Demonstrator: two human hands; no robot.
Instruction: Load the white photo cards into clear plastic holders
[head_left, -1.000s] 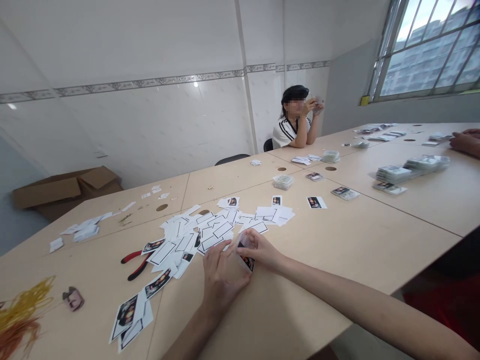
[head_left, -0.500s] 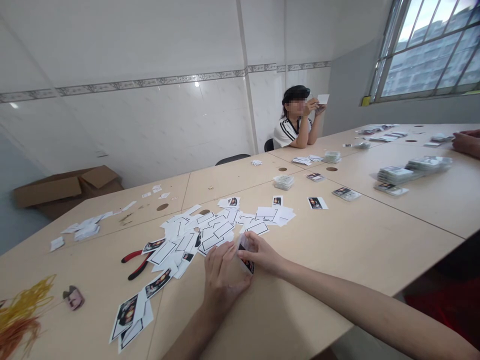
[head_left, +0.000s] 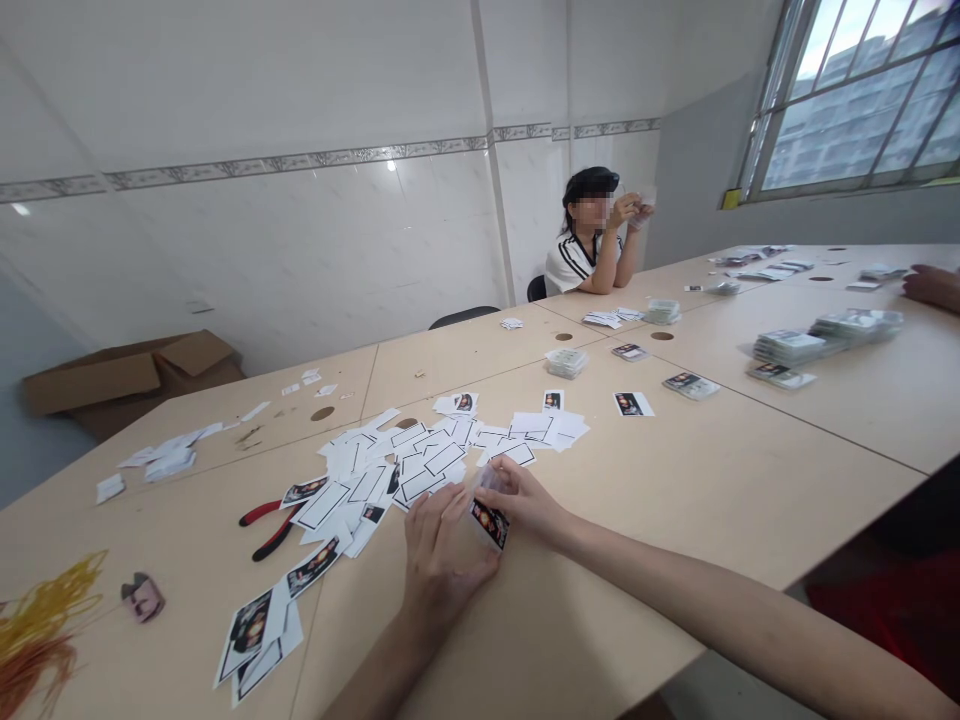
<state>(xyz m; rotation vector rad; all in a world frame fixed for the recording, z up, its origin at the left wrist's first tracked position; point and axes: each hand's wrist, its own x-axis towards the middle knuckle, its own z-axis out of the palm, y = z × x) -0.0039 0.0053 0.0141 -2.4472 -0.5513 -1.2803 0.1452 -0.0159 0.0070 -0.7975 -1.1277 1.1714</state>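
Card [head_left: 490,524], just one, sits between left grip [head_left: 441,548] at eight o'clock and right grip [head_left: 526,505] at two, both clasping it; one red-handled tool [head_left: 278,538] lies at nine.

Head-worn view, facing forward and down, table [head_left: 675,480] close, distance seemingly blurred

Picture card [head_left: 489,523] partly covered by right hand [head_left: 529,507]; clear plastic around it, edges hard to make out. Left hand [head_left: 442,545]: fingertip contact with card, can't tell. Pliers [head_left: 276,537]: jaws hidden under paper cards [head_left: 367,486]. Yellow strings [head_left: 56,605], orange strings [head_left: 37,665] cut by left edge. Co-worker's hand [head_left: 934,287] cropped right, blurry. Cardboard box [head_left: 97,384]: lower part behind table [head_left: 637,480]. Window [head_left: 862,120] cropped at top and right.
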